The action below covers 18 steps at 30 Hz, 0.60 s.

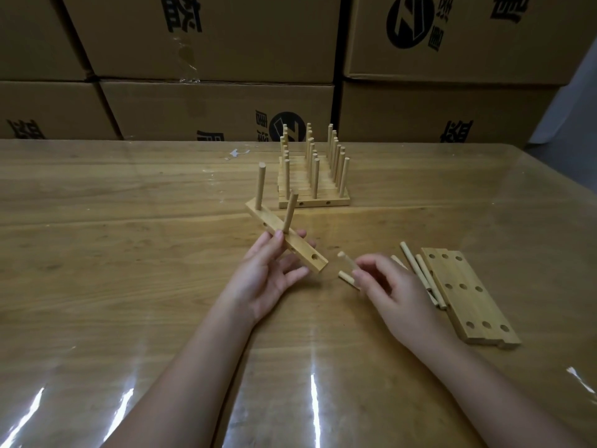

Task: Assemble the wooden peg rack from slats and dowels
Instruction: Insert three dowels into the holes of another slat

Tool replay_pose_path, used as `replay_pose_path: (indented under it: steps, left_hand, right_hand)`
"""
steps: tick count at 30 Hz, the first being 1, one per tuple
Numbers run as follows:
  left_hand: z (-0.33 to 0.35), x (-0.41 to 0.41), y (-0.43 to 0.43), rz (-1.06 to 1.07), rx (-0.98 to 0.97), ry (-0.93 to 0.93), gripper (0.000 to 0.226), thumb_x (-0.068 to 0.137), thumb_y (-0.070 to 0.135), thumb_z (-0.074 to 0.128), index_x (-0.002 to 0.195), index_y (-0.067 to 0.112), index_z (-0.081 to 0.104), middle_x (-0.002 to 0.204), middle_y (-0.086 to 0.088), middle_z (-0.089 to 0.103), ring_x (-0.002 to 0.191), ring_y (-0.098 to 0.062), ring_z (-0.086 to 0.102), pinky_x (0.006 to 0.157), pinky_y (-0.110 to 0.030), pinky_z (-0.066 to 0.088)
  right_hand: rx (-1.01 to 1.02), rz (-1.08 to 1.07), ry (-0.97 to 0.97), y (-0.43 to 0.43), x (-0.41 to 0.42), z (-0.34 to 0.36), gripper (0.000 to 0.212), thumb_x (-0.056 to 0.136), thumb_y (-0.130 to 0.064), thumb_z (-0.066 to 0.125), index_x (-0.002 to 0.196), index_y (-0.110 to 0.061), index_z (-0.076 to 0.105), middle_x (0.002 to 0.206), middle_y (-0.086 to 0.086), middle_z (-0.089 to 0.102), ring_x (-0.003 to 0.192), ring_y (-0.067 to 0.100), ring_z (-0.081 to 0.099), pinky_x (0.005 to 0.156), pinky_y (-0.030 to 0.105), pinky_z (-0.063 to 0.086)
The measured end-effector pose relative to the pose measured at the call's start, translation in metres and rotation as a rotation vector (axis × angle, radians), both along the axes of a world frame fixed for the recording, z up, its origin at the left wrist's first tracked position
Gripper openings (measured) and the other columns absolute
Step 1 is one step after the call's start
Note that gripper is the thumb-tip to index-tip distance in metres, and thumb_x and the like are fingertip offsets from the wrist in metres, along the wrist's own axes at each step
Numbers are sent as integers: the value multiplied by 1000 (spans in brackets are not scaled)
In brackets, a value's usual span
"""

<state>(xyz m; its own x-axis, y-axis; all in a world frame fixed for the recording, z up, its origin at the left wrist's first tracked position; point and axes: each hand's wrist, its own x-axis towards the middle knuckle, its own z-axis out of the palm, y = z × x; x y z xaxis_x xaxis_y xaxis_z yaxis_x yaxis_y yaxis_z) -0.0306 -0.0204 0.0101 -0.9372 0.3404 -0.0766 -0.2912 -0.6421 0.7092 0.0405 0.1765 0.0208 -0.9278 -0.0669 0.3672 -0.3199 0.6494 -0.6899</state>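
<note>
While left hand (268, 279) grips a two-peg slat (268, 218), right hand (391, 286) pinching two dowels (346, 259), cartons (210, 105) printed with black characters (184, 17), round logo (408, 22).

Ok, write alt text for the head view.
A person's left hand holds a wooden slat with two dowels standing in it, while the right hand pinches two more dowels. Loose dowels and drilled slats lie to the right on the wooden table; finished peg slats stand stacked behind.

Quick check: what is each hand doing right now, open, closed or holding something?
Left hand: grips the slat.
Right hand: pinches two loose dowels.
</note>
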Motion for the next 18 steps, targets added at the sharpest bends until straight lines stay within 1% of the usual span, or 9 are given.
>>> replay_pose_path:
  steps: [2,4,5,7,8,10,12,15,18]
  left_hand:
    - [-1,0,0,-13,2,5,24,85,20,54,107,15,61,107,-10,71,101,-30,68,69,-41,59]
    - [-2,0,0,-21,8,13,21,87,21,53,105,16,62,109,-11,70,102,-33,67,71,-43,58]
    - [-2,0,0,-25,11,19,20,87,22,53,104,17,62,109,-11,70,103,-34,67,71,-44,58]
    - [-2,0,0,-36,14,29,19,87,22,52,102,17,63,109,-11,70,102,-36,67,70,-44,59]
    - [-2,1,0,-44,16,33,19,87,22,52,102,17,63,109,-11,70,102,-36,67,68,-45,60]
    - [-1,1,0,-60,19,38,19,88,22,51,103,17,61,109,-12,70,101,-36,67,65,-45,60]
    - [0,2,1,-69,19,41,20,88,22,51,105,17,60,109,-12,69,101,-37,67,68,-47,60]
    - [1,2,0,-60,25,50,22,88,23,50,108,19,59,111,-12,69,104,-38,66,73,-47,59]
    - [1,1,-1,-49,18,66,28,90,23,48,116,23,57,112,-11,69,105,-37,65,76,-47,57]
  right_hand:
    - [2,46,35,-2,2,3,22,88,-37,51,103,-28,64,82,-14,62,76,4,58,64,24,48]
    - [12,83,78,-3,3,5,31,86,-41,49,104,-24,68,88,-12,65,79,5,60,67,28,49]
    - [23,91,94,-4,4,5,32,87,-40,49,105,-23,68,89,-11,65,80,6,60,67,30,49]
    - [66,79,121,-4,4,4,25,89,-31,54,108,-21,67,88,-10,62,75,8,59,63,34,50]
    - [90,64,129,-4,4,3,23,90,-24,57,110,-21,65,86,-11,59,71,8,57,60,34,49]
    - [103,37,129,-4,4,2,26,90,-13,56,114,-20,63,85,-14,55,68,8,53,56,30,46]
    - [75,29,141,-3,3,2,28,89,-9,57,115,-17,63,87,-16,55,73,7,54,59,22,45]
    - [54,24,161,-2,3,3,27,88,-12,59,114,-17,64,92,-14,60,82,1,56,68,19,47]
    - [13,19,114,-1,2,1,23,86,-17,62,109,-19,67,92,-12,65,84,2,60,70,24,50]
